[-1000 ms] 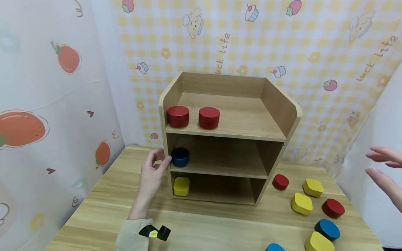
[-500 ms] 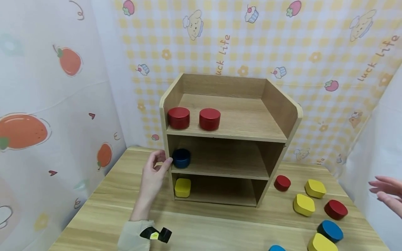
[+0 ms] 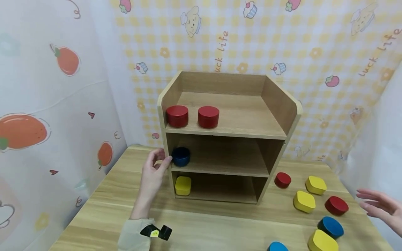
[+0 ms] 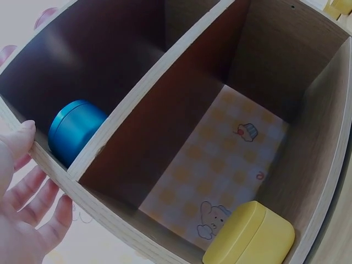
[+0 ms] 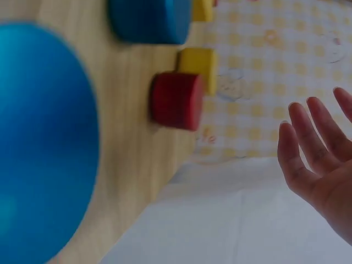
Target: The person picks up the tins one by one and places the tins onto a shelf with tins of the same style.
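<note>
My left hand [image 3: 154, 177] holds the left side panel of a three-level wooden shelf [image 3: 232, 135]. In the left wrist view the thumb [image 4: 21, 140] lies at the panel's front edge, fingers along its outer face. Two round red tins [image 3: 177, 116] stand on the top level. A round blue tin [image 3: 180, 156] is at the left of the middle level, close to the thumb, and a yellow rounded-square tin [image 3: 183, 185] at the left of the bottom level. My right hand [image 3: 381, 207] hovers at the far right, fingers extended and holding nothing, near a loose red tin [image 3: 336, 205].
On the table [image 3: 201, 226], right of the shelf, lie several loose tins: another red one [image 3: 282, 180], yellow ones [image 3: 304, 201] and blue ones [image 3: 330, 227]. A patterned cloth [image 3: 238, 42] hangs behind, with a white sheet at each side.
My right hand has come down and moved inward from the right edge towards the loose tins. The left hand has stayed at the shelf's side panel.
</note>
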The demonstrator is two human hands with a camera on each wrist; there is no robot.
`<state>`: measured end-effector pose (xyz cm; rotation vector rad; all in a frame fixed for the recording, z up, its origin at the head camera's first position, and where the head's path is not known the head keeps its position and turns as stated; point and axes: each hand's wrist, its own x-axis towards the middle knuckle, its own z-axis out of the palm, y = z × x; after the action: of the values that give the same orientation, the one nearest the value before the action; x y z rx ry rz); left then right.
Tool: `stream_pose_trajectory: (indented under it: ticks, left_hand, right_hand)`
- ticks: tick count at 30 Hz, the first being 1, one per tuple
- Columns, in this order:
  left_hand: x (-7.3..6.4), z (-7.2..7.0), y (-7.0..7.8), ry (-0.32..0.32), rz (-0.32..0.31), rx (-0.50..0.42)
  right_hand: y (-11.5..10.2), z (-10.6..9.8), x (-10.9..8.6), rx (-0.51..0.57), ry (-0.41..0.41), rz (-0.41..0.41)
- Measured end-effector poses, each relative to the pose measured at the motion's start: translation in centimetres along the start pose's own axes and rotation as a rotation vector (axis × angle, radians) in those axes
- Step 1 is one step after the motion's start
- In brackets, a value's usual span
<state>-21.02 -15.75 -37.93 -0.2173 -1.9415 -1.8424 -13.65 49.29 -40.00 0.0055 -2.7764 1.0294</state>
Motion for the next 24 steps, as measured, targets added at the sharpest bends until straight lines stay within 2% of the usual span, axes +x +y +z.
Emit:
stream_pose_trajectory:
  ticks: [3, 6, 12, 17, 21, 24]
  left_hand:
    - [-0.1, -0.5, -0.1, 0.029, -0.007, 0.004]
    - [-0.3, -1.1, -0.2, 0.055, -0.006, 0.014]
    - [-0.3, -1.3, -0.1, 0.067, 0.011, 0.022]
    - [-0.2, -0.8, -0.5, 0.061, 0.02, 0.006]
    - [-0.2, -0.4, -0.5, 0.047, 0.012, 0.002]
    - [-0.2, -0.3, -0.5, 0.037, 0.011, 0.004]
  right_hand:
    - [-0.8, -0.2, 1.6, -0.075, -0.163, 0.1]
    - [-1.1, 0.0, 3.0, -0.064, -0.288, 0.142]
    - [0.2, 0.8, 4.5, -0.076, -0.397, 0.139]
    - [1.9, 1.4, 4.9, -0.012, -0.531, 0.233]
    - [3.0, 1.6, 4.8, -0.004, -0.565, 0.28]
    - [3.7, 1.8, 5.0, -0.011, -0.586, 0.283]
